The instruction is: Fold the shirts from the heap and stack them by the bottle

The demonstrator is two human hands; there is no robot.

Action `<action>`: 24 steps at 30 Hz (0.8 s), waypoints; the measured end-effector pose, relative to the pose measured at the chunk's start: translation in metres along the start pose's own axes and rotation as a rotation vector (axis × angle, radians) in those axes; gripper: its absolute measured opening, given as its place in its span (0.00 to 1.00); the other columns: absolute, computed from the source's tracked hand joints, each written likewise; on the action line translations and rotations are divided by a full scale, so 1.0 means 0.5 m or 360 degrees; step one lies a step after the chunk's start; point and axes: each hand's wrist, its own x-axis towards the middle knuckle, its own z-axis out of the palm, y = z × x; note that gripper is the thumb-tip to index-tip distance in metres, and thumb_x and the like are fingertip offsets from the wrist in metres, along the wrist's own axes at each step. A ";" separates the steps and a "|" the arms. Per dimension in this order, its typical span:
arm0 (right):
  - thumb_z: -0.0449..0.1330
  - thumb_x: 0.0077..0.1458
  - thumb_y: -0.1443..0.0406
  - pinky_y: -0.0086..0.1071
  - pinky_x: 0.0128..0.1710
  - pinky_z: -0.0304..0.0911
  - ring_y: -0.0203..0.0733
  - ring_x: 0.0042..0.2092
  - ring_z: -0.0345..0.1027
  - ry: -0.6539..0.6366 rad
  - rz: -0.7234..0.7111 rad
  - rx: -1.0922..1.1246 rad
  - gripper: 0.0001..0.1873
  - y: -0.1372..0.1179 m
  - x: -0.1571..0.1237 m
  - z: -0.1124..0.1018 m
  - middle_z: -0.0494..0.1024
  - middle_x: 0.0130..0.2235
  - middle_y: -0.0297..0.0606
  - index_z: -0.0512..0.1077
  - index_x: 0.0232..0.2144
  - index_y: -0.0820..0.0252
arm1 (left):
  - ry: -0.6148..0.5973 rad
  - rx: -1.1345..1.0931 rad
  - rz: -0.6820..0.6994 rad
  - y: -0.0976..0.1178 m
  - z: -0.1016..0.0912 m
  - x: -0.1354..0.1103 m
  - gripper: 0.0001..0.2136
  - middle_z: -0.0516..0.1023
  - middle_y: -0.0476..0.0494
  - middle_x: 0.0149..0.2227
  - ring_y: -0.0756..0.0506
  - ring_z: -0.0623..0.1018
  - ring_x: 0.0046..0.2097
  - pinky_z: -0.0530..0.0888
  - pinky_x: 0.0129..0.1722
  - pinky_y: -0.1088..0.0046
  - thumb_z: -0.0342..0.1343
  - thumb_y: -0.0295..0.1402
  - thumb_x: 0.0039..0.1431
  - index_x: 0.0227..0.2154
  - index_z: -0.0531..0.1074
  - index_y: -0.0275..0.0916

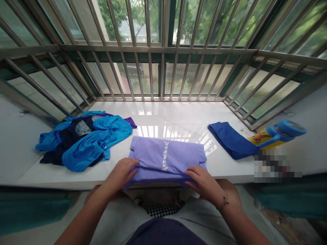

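Note:
A lilac T-shirt (167, 156) with white lettering lies folded on the white sill (178, 115), its near edge hanging at the sill's front. My left hand (122, 174) pinches the shirt's near left corner with fingers closed on the cloth. On the near right corner my right hand (201, 182) grips the fabric in the same way.
A heap of bright blue and navy clothes (84, 139) lies at the left. At the right sits a folded dark blue garment (231, 139), beside a yellow and blue bottle (276, 134). Metal window bars (163, 51) close the back and sides.

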 end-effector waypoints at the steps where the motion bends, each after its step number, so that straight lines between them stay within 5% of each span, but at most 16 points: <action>1: 0.64 0.70 0.60 0.48 0.52 0.76 0.54 0.52 0.79 0.0048 0.0048 0.0001 0.13 0.000 -0.008 0.001 0.83 0.53 0.44 0.78 0.55 0.48 | 0.0010 -0.0012 -0.0010 0.001 -0.001 -0.003 0.12 0.85 0.40 0.54 0.35 0.82 0.56 0.75 0.62 0.51 0.58 0.39 0.70 0.52 0.80 0.51; 7: 0.56 0.72 0.58 0.50 0.51 0.74 0.57 0.48 0.79 0.0439 0.0735 -0.0152 0.13 0.085 -0.002 -0.022 0.83 0.46 0.49 0.77 0.49 0.55 | 0.0239 0.0037 -0.0126 -0.003 -0.008 0.047 0.16 0.85 0.36 0.54 0.33 0.82 0.56 0.77 0.61 0.51 0.53 0.42 0.71 0.55 0.78 0.47; 12: 0.56 0.71 0.52 0.40 0.42 0.70 0.52 0.43 0.81 0.0276 0.1347 -0.0094 0.19 0.152 0.050 -0.040 0.84 0.41 0.47 0.77 0.50 0.60 | 0.0406 0.0095 -0.0559 -0.035 -0.003 0.119 0.21 0.84 0.34 0.52 0.35 0.84 0.51 0.79 0.54 0.58 0.54 0.43 0.69 0.59 0.73 0.39; 18: 0.59 0.71 0.50 0.36 0.41 0.65 0.52 0.47 0.80 0.0021 0.1627 -0.0100 0.22 0.185 0.148 -0.051 0.86 0.44 0.49 0.79 0.50 0.62 | 0.0237 0.0029 -0.0999 -0.063 -0.028 0.225 0.26 0.85 0.33 0.50 0.35 0.84 0.49 0.76 0.46 0.65 0.56 0.48 0.70 0.60 0.73 0.34; 24: 0.59 0.70 0.58 0.34 0.40 0.63 0.49 0.44 0.79 0.0060 0.1612 -0.0084 0.13 0.212 0.192 -0.053 0.86 0.42 0.46 0.81 0.40 0.58 | 0.0192 -0.0095 -0.0913 -0.070 -0.051 0.296 0.16 0.85 0.40 0.38 0.39 0.83 0.43 0.72 0.39 0.69 0.61 0.39 0.63 0.49 0.81 0.36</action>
